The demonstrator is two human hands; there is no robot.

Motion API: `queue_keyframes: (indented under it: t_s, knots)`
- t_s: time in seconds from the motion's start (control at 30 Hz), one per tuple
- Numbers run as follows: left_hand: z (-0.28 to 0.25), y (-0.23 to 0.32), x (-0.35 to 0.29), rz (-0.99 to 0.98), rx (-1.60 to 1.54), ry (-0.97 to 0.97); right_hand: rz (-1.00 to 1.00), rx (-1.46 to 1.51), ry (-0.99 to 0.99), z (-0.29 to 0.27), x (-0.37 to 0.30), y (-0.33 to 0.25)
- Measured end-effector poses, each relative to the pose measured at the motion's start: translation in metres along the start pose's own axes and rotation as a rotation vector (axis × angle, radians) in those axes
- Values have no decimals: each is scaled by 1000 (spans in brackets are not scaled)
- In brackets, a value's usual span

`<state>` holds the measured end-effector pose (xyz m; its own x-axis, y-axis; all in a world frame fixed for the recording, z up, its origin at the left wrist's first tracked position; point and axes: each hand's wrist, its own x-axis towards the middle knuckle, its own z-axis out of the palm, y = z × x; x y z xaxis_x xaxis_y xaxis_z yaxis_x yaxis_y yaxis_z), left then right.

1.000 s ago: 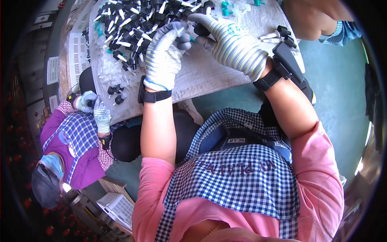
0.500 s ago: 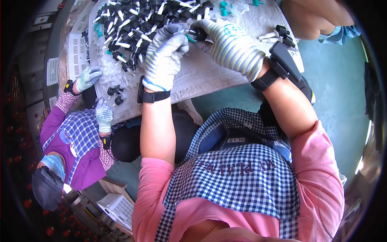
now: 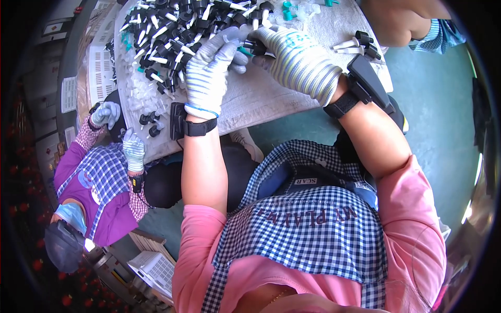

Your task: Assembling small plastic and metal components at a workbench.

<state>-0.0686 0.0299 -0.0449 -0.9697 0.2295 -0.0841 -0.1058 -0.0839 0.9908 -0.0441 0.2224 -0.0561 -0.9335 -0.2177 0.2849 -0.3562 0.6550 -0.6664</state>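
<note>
Both my hands wear striped knit gloves over the worktable. My right hand (image 3: 300, 62) pinches a black dropper cap (image 3: 254, 48) in its fingertips. Close on its left is my left hand (image 3: 211, 73), its thumb and forefinger closed on a small translucent plastic piece (image 3: 229, 39), partly hidden by the glove. Beyond the hands lies a pile of black caps with white stems (image 3: 172, 31). A few similar caps with white stems (image 3: 357, 44) lie apart on the right of the table.
Translucent plastic pieces (image 3: 141, 86) spread along the table's left side, and teal caps (image 3: 288, 13) lie at the far side. The pale table (image 3: 271, 101) has its near edge below my wrists. A gloved co-worker (image 3: 102, 177) sits at left; another person's arm (image 3: 404, 21) is at far right.
My left hand has drawn slightly left, away from the black cap, and its fingers have shifted. My right hand stays nearly in place. The co-worker's farther hand has moved back from the table.
</note>
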Motion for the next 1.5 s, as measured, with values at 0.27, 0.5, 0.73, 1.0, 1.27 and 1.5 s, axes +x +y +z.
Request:
queue_keyframes:
  t_s: [0.27,0.5,0.73,1.0,1.27,1.5]
  knots:
    - [1,8,-5,25,313,-40,-7,-50,-47,-1,-1,4]
    - [2,6,-8,106,353,-30,-47,-37,-46,3,-2,-2]
    - [7,14,-17,92,513,11,59,246,-37,12,-4,-9]
    - [-12,21,-8,-41,243,137,-97,411,-197,41,-17,-30]
    - [-11,-4,-24,152,897,-136,-85,399,-260,51,-28,-33]
    - [-10,-18,-27,521,1643,-148,-97,299,-198,56,-33,-27]
